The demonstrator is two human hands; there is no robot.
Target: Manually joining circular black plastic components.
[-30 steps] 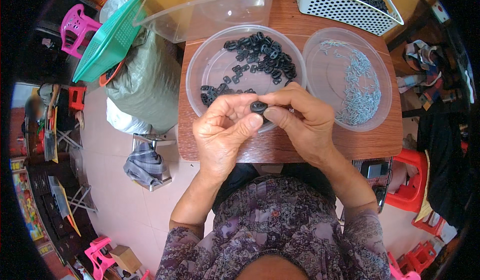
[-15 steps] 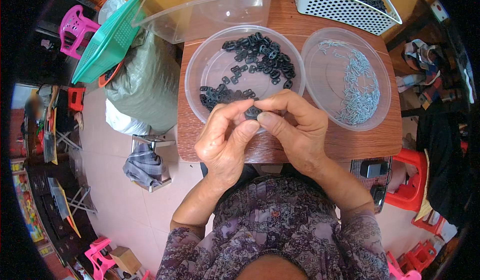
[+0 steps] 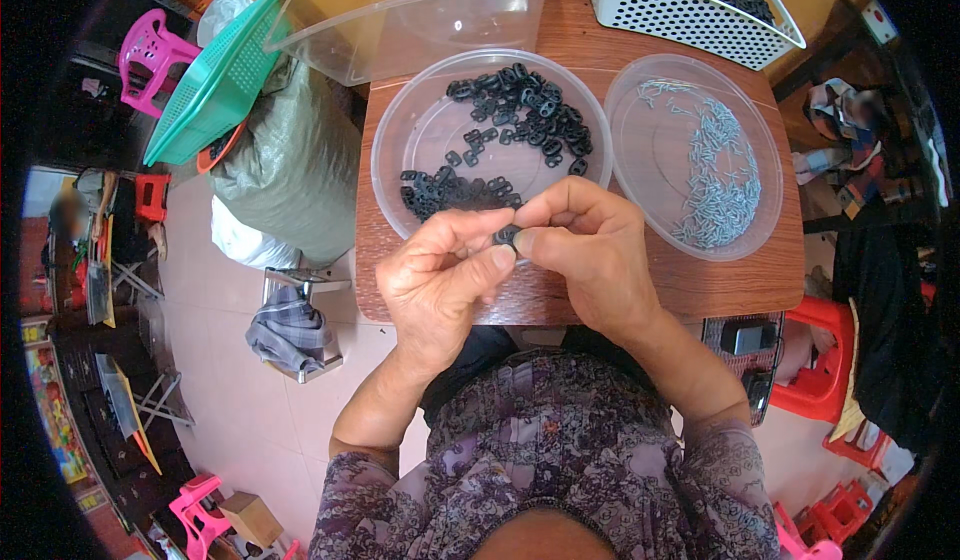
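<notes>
Between my fingertips is a small black plastic piece, held above the near rim of a round clear tub. My left hand pinches it from the left with thumb and forefinger. From the right, my right hand grips it the same way, its thumb pressed against the piece. Many similar black pieces with holes lie in the round clear tub, in a heap at the far right and another at the near left. To its right, a round clear lid-like tray holds many small silvery screws.
A white perforated basket of black parts stands at the table's far right. A clear rectangular bin is at the far left. Beside the table are a stuffed sack, green baskets, a stool with grey cloth and a red chair.
My left hand has shifted slightly left and its grip has changed. The black piece remains between both hands, turned a little. The tubs have not moved.
</notes>
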